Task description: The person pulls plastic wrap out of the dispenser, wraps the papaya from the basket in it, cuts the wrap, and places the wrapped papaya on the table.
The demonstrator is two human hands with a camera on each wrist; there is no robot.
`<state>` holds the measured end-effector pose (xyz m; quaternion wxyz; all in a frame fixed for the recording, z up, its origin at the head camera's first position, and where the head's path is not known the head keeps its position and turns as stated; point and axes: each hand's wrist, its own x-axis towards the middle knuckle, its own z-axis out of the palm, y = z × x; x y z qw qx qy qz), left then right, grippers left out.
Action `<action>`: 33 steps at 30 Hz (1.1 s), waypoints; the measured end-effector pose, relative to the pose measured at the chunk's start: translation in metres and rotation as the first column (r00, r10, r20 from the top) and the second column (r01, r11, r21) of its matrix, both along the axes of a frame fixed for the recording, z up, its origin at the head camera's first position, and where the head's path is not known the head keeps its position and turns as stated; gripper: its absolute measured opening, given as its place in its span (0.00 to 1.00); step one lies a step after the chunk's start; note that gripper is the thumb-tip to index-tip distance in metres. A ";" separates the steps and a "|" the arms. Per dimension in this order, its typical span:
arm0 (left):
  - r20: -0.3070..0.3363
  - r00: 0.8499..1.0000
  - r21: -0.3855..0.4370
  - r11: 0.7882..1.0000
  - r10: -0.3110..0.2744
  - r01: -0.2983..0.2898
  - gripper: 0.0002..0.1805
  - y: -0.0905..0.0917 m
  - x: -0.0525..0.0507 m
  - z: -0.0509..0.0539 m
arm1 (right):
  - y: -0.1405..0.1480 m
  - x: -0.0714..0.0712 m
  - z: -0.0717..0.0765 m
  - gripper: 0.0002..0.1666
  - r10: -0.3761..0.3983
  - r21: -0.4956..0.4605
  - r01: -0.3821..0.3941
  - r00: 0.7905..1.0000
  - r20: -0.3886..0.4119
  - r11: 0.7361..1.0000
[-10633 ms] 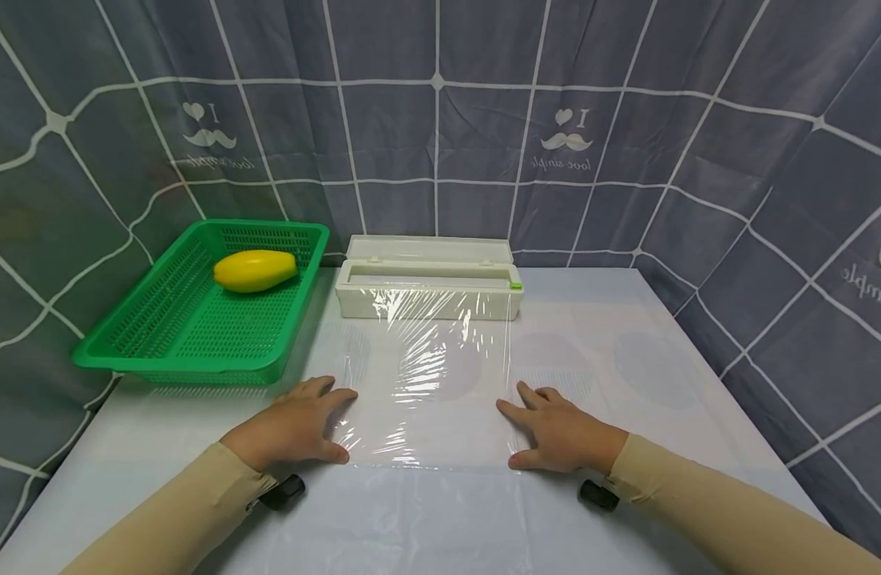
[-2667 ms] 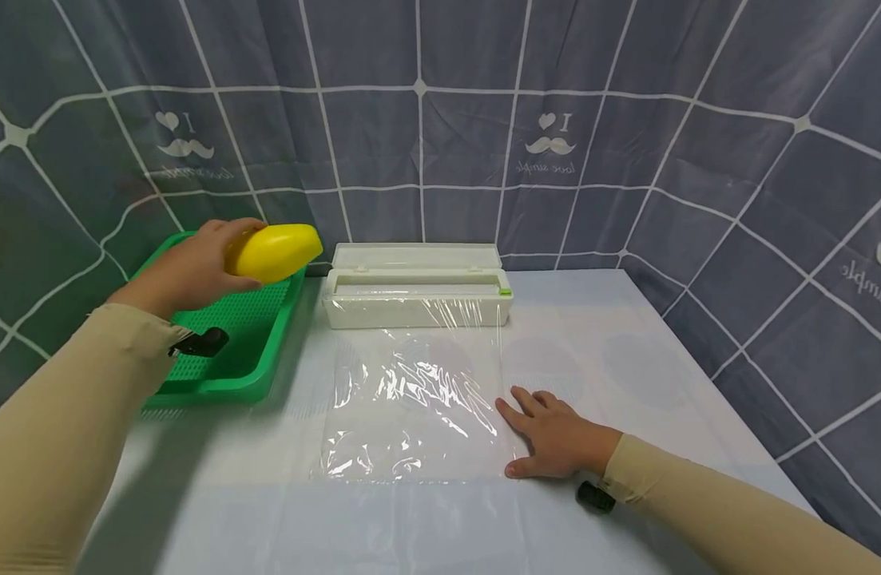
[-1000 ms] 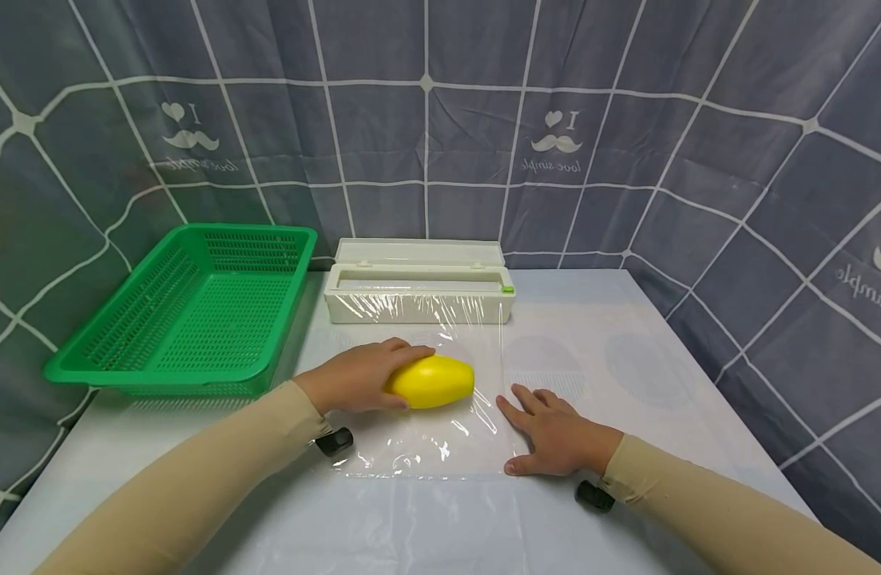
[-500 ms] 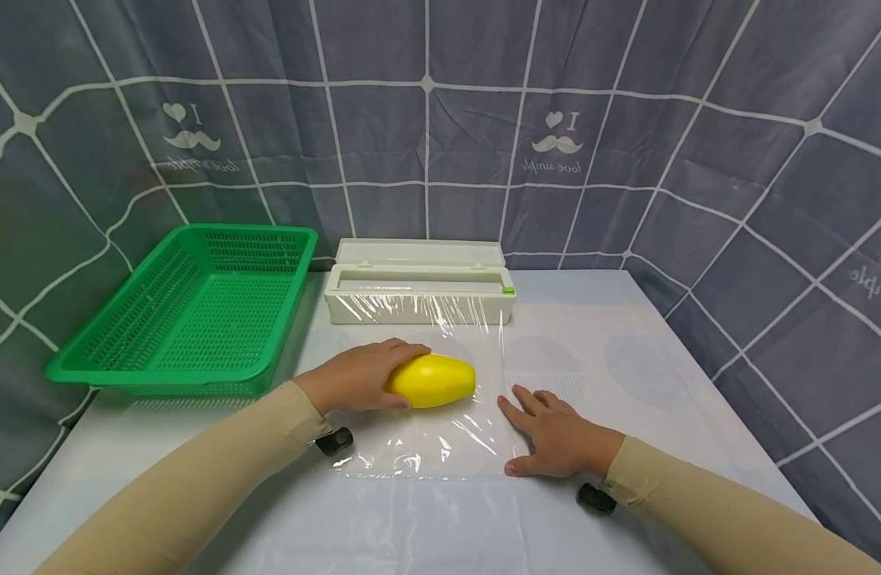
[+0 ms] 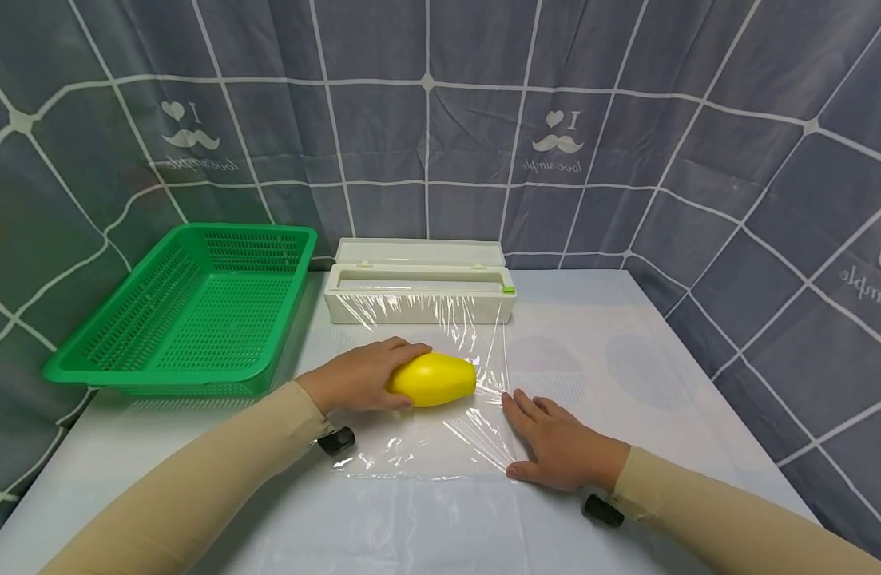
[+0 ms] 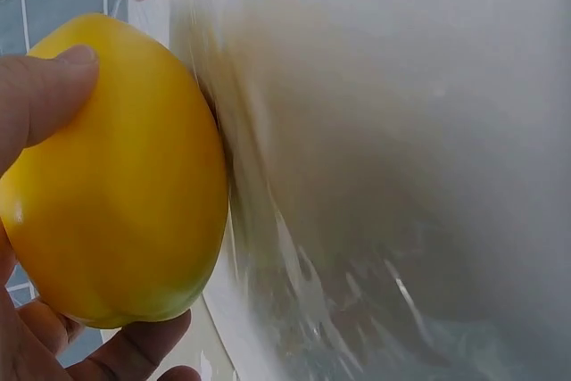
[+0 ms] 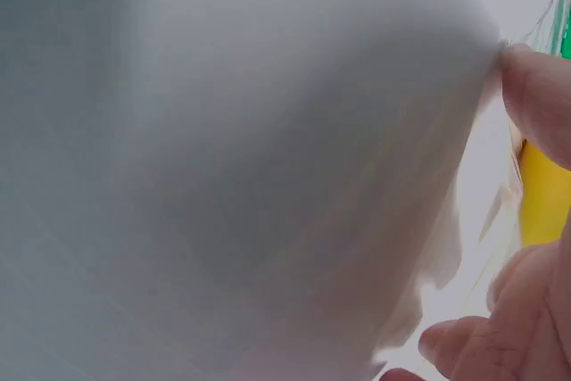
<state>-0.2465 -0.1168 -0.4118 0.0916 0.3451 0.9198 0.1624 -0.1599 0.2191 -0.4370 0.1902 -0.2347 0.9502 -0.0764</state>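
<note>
The left hand (image 5: pixel 363 375) grips the left end of a yellow, oblong fruit-like object (image 5: pixel 436 380), which lies on a sheet of clear film (image 5: pixel 411 447). In the left wrist view the thumb and fingers curl round the yellow object (image 6: pixel 125 185). The right hand (image 5: pixel 561 443) touches the film's right edge, fingers extended and thumb apart; creases run from its fingertips toward the yellow object. In the right wrist view, the thumb and fingers of the right hand (image 7: pixel 535 310) show at the right, with part of the yellow object (image 7: pixel 544 198) behind.
A white dispenser box (image 5: pixel 420 308) with raised lid stands at the back, the film running from it over its front. A green perforated basket (image 5: pixel 152 377) stands at the left on the white-covered table (image 5: pixel 440 531). A dark grid-patterned curtain (image 5: pixel 382 132) hangs behind and at the sides.
The left hand has brought the yellow object from the basket onto the film. Since half a second ago, the right hand has shifted slightly and the film beside it has creased.
</note>
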 end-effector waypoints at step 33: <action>-0.003 1.000 -0.063 0.998 -0.006 0.006 0.47 -0.006 0.000 0.005 | 0.002 0.002 0.005 0.49 0.119 -0.188 -0.150 0.979 -0.165 0.971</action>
